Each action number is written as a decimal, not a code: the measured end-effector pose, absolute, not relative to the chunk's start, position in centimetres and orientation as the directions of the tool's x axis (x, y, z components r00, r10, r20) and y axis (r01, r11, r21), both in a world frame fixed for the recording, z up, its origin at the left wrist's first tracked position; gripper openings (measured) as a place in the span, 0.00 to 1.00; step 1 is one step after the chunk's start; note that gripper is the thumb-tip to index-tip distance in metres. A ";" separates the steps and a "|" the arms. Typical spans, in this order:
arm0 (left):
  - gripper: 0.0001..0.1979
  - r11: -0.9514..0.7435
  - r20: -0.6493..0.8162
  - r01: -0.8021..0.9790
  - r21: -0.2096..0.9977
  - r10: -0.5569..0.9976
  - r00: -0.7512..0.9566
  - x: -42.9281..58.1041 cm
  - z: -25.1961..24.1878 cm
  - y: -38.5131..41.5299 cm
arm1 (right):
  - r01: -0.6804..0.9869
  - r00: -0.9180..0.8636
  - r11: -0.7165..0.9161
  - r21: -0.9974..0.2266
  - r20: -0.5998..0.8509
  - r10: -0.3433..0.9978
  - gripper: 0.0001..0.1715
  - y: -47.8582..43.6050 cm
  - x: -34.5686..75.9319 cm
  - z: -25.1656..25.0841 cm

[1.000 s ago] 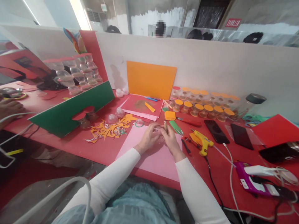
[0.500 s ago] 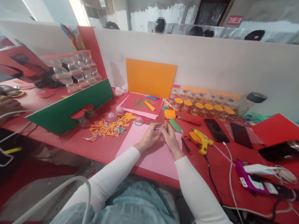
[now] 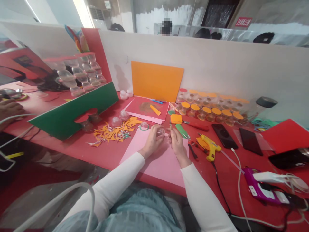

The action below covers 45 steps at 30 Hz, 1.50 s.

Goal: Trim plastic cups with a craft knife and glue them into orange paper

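My left hand (image 3: 151, 141) is closed around a small clear plastic dome (image 3: 160, 132) above a pink sheet (image 3: 154, 170). Just to its right, my right hand (image 3: 177, 143) grips a slim upright tool (image 3: 170, 125); its exact kind is too small to tell. A narrow gap separates the two hands. Beyond the left hand lies another clear dome with a green rim (image 3: 144, 126). Past the right hand are a stack of orange paper squares (image 3: 176, 119) and a green strip (image 3: 181, 130).
Orange paper scraps (image 3: 116, 130) lie left, before a green board (image 3: 74, 111). A yellow glue gun (image 3: 212, 148), a phone (image 3: 224, 136) and a purple power strip (image 3: 256, 187) sit right. Orange-topped clear containers (image 3: 206, 111) line the back. A co-worker's hand (image 3: 11, 111) shows far left.
My hands have drawn slightly apart, so the clear dome in my left hand shows more. The slim tool stays in my right hand.
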<state>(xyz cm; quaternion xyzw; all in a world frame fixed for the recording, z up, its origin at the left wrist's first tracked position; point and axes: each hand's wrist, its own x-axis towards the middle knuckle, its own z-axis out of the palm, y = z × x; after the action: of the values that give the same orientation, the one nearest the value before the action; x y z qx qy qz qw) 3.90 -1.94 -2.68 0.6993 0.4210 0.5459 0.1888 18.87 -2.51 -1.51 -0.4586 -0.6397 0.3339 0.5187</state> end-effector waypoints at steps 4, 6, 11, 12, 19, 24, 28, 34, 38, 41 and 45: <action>0.13 -0.552 0.609 0.374 0.745 0.792 -0.042 3.3 -2.4 -1.9 | 0.285 -0.043 0.439 -0.852 0.446 0.894 0.17 -2.9 18.6 -1.1; 0.13 -0.533 0.597 0.366 0.763 0.798 -0.084 3.3 -2.5 -1.9 | 0.307 -0.069 0.483 -0.820 0.487 0.871 0.16 -3.2 18.3 -0.9; 0.16 -0.493 0.567 0.338 0.801 0.806 -0.168 3.3 -3.2 -1.7 | 0.354 -0.126 0.546 -0.759 0.540 0.832 0.12 -3.7 18.0 -0.7; 0.16 -0.488 0.563 0.334 0.806 0.807 -0.180 3.3 -3.2 -1.6 | 0.362 -0.131 0.551 -0.752 0.544 0.828 0.11 -3.8 18.0 -0.7; 0.15 -0.479 0.557 0.320 0.817 0.798 -0.229 3.2 -3.2 -1.5 | 0.388 -0.151 0.566 -0.727 0.556 0.817 0.10 -3.9 18.1 -0.5; 0.17 -0.482 0.563 0.331 0.811 0.796 -0.221 3.0 -3.2 -1.5 | 0.400 -0.159 0.568 -0.719 0.556 0.816 0.10 -4.0 18.0 -0.6; 0.21 -0.484 0.570 0.347 0.803 0.793 -0.214 2.9 -3.4 -1.3 | 0.406 -0.169 0.567 -0.717 0.551 0.817 0.09 -4.0 18.0 -0.7; 0.19 -0.482 0.574 0.366 0.796 0.792 -0.206 2.9 -3.4 -1.4 | 0.401 -0.185 0.569 -0.718 0.545 0.818 0.10 -3.9 18.1 -0.9; 0.20 -0.487 0.573 0.366 0.793 0.801 -0.174 2.8 -3.2 -1.7 | 0.395 -0.189 0.570 -0.720 0.543 0.818 0.11 -3.8 18.1 -1.1; 0.20 -0.489 0.575 0.374 0.788 0.802 -0.162 2.8 -3.1 -1.8 | 0.395 -0.187 0.568 -0.722 0.542 0.819 0.11 -3.7 18.1 -1.2; 0.18 -0.489 0.576 0.384 0.783 0.804 -0.151 2.8 -2.9 -1.9 | 0.392 -0.184 0.565 -0.727 0.539 0.822 0.10 -3.7 18.1 -1.2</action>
<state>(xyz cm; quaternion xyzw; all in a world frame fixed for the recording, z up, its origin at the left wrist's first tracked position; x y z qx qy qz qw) 2.78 -1.87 -2.87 0.6270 0.4737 0.5926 0.1769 18.13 -3.72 -1.20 -0.4114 -0.7373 0.2201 0.4886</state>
